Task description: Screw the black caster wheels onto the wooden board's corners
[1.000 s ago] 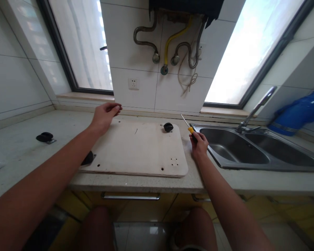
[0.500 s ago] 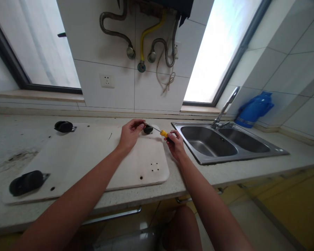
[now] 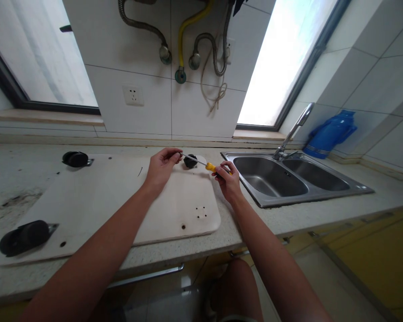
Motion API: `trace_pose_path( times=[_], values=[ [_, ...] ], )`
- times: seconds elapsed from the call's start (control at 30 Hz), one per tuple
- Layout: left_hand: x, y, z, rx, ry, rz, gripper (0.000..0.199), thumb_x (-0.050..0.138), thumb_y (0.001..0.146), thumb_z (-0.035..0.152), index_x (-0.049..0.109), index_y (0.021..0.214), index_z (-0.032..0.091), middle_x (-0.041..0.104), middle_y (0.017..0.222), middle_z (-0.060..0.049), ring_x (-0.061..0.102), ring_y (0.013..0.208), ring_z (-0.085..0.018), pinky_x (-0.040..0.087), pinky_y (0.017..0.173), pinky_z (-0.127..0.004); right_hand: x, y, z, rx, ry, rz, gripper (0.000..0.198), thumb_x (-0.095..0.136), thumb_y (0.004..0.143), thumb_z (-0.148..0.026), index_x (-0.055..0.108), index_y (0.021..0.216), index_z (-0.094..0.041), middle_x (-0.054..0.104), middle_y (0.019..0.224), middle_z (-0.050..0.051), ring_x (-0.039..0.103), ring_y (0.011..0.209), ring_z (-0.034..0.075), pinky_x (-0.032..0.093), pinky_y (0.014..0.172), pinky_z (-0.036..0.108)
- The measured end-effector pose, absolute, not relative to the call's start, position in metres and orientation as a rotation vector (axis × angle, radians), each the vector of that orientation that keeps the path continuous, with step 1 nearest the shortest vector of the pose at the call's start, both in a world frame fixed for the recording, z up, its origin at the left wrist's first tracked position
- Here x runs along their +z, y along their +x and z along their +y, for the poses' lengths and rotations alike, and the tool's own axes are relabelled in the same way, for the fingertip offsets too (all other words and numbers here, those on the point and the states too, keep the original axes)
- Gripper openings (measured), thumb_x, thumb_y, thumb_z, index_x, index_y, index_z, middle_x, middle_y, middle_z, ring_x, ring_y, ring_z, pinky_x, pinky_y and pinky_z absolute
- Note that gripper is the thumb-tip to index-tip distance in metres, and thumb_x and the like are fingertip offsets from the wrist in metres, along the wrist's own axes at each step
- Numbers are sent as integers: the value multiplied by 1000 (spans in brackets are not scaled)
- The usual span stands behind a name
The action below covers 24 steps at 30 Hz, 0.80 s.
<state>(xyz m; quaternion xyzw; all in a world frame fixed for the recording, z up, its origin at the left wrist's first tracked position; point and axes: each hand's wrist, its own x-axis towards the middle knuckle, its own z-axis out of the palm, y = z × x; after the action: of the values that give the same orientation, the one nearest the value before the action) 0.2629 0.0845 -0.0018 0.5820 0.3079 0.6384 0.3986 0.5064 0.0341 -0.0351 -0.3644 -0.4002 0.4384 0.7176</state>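
A screwdriver (image 3: 209, 167) with a yellow and black handle is held in my right hand (image 3: 229, 181), its shaft pointing left and slightly up. At the tip, my left hand (image 3: 163, 167) pinches thumb and forefinger around something too small to make out. Both hands are above a pale board (image 3: 97, 197) lying on the counter. Just behind the shaft is a black caster wheel (image 3: 190, 161) on the board's far right corner. Two more black casters, one far left (image 3: 75, 159) and one near left (image 3: 27, 237), sit on metal plates. Four small holes (image 3: 200, 212) mark the near right corner.
To the right, a double steel sink (image 3: 268, 179) with a faucet (image 3: 293, 129) is set into the counter (image 3: 233, 228). A blue thermos-like jug (image 3: 332, 134) leans in the corner. Hoses and a yellow pipe (image 3: 181, 44) run down the tiled wall. A small dark sliver (image 3: 140, 171) lies on the board.
The view has tilted down a little. My left fingers have drawn slightly left, off the far right caster, and more yellow of the screwdriver handle shows in my right hand.
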Motion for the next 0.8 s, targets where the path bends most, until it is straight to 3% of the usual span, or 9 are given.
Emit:
trace_pose_path(
  times=[0.5,0.8],
  values=[
    [-3,255,85,1585,1745,925,26,73,93,40,81,103,19,84,100,-10,80,96,-26,63,94,-40,-33,508,23,838,-814,-964,61,107,60,-34,60,98,-24,73,86,-9,78,67,14,54,57,21],
    [-2,253,81,1534,1885,934,23,72,91,36,84,102,20,85,103,-8,78,99,-26,59,96,-40,-32,510,23,826,-895,-849,76,107,58,-54,52,102,-25,75,77,-8,77,56,16,51,47,19]
  ],
)
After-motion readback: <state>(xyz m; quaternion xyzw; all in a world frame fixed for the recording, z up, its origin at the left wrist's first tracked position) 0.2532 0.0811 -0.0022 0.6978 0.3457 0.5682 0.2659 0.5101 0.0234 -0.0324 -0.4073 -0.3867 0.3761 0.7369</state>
